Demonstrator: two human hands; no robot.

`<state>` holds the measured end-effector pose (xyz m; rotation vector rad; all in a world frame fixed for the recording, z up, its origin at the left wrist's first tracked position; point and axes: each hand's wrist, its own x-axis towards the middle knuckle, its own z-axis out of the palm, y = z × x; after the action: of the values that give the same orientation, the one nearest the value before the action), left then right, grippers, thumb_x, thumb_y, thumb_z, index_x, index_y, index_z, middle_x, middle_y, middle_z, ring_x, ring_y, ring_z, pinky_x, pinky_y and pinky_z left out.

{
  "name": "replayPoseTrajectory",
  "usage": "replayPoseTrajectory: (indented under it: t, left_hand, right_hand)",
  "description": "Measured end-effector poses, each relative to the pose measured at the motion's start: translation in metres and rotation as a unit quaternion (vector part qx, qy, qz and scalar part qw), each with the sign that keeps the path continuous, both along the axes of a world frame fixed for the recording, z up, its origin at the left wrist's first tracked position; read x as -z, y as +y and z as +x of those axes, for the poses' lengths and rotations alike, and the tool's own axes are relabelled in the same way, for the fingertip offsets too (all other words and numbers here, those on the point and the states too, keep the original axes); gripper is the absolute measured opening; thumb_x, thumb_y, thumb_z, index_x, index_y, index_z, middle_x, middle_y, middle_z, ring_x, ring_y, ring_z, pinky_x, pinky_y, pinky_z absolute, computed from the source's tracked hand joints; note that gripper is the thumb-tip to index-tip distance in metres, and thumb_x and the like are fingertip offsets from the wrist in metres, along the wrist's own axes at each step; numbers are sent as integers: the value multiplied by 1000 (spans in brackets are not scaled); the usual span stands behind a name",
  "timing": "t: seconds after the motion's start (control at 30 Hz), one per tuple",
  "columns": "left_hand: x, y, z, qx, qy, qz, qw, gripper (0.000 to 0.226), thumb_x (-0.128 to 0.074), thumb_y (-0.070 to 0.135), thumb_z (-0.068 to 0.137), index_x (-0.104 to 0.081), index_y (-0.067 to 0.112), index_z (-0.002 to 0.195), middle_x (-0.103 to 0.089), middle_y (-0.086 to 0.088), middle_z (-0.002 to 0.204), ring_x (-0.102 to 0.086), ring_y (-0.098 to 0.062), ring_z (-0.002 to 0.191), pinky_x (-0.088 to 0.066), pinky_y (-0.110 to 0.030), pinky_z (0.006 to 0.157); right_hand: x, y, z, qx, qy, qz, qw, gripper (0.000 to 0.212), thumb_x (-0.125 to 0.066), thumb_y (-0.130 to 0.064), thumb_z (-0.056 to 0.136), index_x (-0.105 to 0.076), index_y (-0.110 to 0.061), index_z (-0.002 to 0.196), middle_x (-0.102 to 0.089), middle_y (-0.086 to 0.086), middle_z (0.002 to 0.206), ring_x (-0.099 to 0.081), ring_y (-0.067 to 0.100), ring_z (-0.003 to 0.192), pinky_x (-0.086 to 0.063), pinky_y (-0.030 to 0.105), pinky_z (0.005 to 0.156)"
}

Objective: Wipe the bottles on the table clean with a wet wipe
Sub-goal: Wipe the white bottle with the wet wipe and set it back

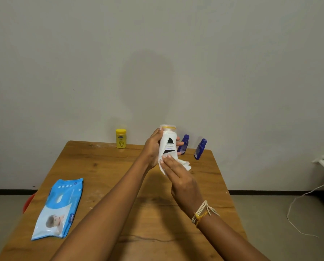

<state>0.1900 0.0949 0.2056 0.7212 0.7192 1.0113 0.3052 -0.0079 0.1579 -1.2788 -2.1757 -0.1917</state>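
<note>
The left hand (pixel 153 146) holds a white plastic bottle with a black-and-white label and a yellow-ringed clear cap (pixel 167 141) upright in the air above the far half of the wooden tabletop (pixel 108 172). Its fingers curl round the bottle from the left, and their tips show past the bottle's right side. The right hand (pixel 178 176) presses a crumpled white wet wipe (pixel 185 165) against the lower part of the bottle. Its fingers (pixel 166 159) lie straight and close together over the wipe, whose loose end sticks out to the right below the bottle. A band of cream and yellow threads (pixel 202 213) circles the right wrist.

A small yellow plastic jar with a yellow lid (pixel 121 138) stands at the far edge of the tabletop, left of the hands. Two dark blue plastic bottles stand near the far right corner: the nearer blue bottle (pixel 183 145) is partly hidden behind the white bottle and the left fingertips, and the other blue bottle (pixel 200 149) stands well clear to its right, closer to the right edge. A light blue soft pack of wet wipes (pixel 59 208) lies flat near the left edge of the tabletop, well apart from the hands.

A red object (pixel 28 202) shows below the left edge of the tabletop; what it is cannot be told. A white cable (pixel 298 198) trails over the floor to the right.
</note>
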Motion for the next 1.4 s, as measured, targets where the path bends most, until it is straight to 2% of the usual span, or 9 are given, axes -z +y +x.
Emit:
replayPoseTrajectory:
  t: [0.13, 0.27, 0.47, 0.7, 0.8, 0.93, 1.1, 1.3, 1.4]
  left_hand:
    - [7, 3, 0, -1, 1, 3, 1000, 51, -32, 41, 101, -37, 5, 136, -64, -26, 107, -69, -37, 85, -58, -51, 71]
    - [9, -1, 9, 14, 3, -7, 1000, 43, -32, 39, 102, -54, 6, 118, -69, -15, 83, -68, -25, 67, -58, -36, 59]
    - [12, -8, 15, 18, 8, -14, 1000, 43, -33, 40, 101, -60, 10, 116, -67, -16, 108, -66, -28, 96, -55, -38, 82]
    - [7, -6, 7, 41, 10, -13, 999, 57, -28, 46, 100, -48, 1, 129, -64, -25, 106, -68, -31, 81, -57, -44, 69]
    - [9, -7, 8, 38, -7, -13, 999, 56, -30, 45, 100, -46, 0, 129, -65, -26, 106, -66, -34, 84, -56, -46, 71]
    - [14, -12, 12, 27, 3, -5, 1000, 48, -35, 40, 101, -48, 4, 130, -69, -20, 100, -68, -30, 86, -53, -45, 81]
    - [11, -18, 19, 31, -9, 14, 999, 46, -36, 40, 100, -53, 10, 131, -64, -19, 116, -62, -32, 103, -47, -47, 96]
    - [14, -11, 6, 20, 19, -2, 1000, 45, -35, 45, 99, -59, 10, 115, -69, -17, 96, -70, -27, 80, -58, -39, 71]
    - [17, -8, 3, -18, 32, -10, 999, 45, -37, 44, 99, -58, 7, 112, -69, -16, 87, -69, -25, 71, -58, -36, 64]
  right_hand:
    - [-12, -6, 14, -9, 51, 3, 999, 37, -48, -12, 89, -61, -6, 124, -61, 12, 127, -56, 21, 120, -52, 34, 94]
    - [-45, 30, 19, 74, 195, 39, 977, 44, -42, -2, 89, -55, -5, 131, -56, 10, 134, -49, 18, 128, -39, 25, 108]
    - [-36, 54, -1, 50, 92, -13, 994, 66, -56, 15, 79, -44, -6, 140, -44, 9, 145, -36, 19, 138, -35, 33, 112]
    - [-1, -4, 14, -51, -39, 9, 998, 41, -46, -5, 89, -57, -6, 128, -53, 11, 137, -42, 20, 133, -41, 33, 105]
    - [-12, -9, 25, -42, 10, 25, 999, 37, -36, -17, 97, -63, -4, 120, -61, 12, 127, -53, 20, 124, -50, 33, 97]
    - [-41, 19, 31, 65, 174, 54, 981, 40, -45, -18, 93, -58, -2, 127, -58, 11, 131, -51, 19, 125, -45, 29, 103]
    - [-42, 45, 10, 90, 125, 17, 988, 52, -54, -2, 86, -48, -5, 137, -47, 11, 142, -42, 23, 133, -46, 38, 101]
    - [-8, 13, 1, 89, 103, 30, 990, 61, -66, 11, 75, -52, -4, 132, -55, 13, 135, -51, 23, 126, -48, 38, 99]
    - [-17, 11, 6, 103, 208, 31, 972, 41, -56, -10, 87, -57, -5, 127, -60, 12, 128, -56, 21, 120, -52, 34, 95]
